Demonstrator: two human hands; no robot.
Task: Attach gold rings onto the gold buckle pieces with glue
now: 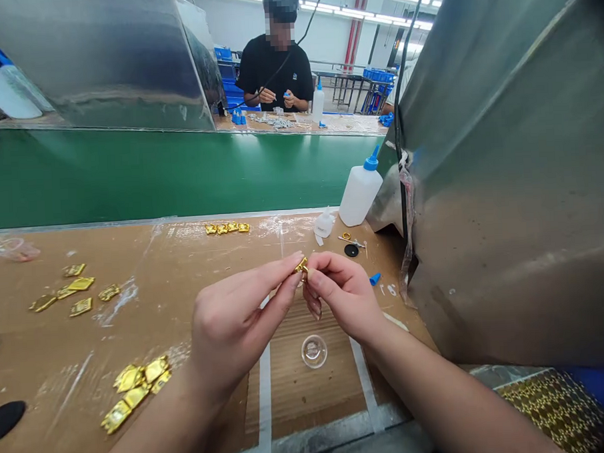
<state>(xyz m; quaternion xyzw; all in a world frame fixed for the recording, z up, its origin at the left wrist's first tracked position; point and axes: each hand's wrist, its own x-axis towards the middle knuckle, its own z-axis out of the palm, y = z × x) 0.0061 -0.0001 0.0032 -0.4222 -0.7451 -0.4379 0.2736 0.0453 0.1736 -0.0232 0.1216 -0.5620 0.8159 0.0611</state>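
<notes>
A small shiny gold piece [300, 266] is pinched between both hands above the cardboard mat. My left hand [243, 306] grips it from the left between thumb and fingers. From the right, my right hand [342, 291] closes its thumb and fingertips on the same piece or on a part joined to it; the fingers hide most of it. Below the hands stands a small clear cup [314, 351]. Several gold pieces [133, 387] lie in a cluster to the left of my left forearm. More loose gold pieces [79, 284] are scattered farther left.
A row of gold pieces [226, 228] lies at the back. A white bottle with a blue tip [360, 194] and a small white dropper bottle [324, 223] stand back right, near a black disc [351, 250]. A metal panel [505, 177] bounds the right side. Another person [277, 60] works opposite.
</notes>
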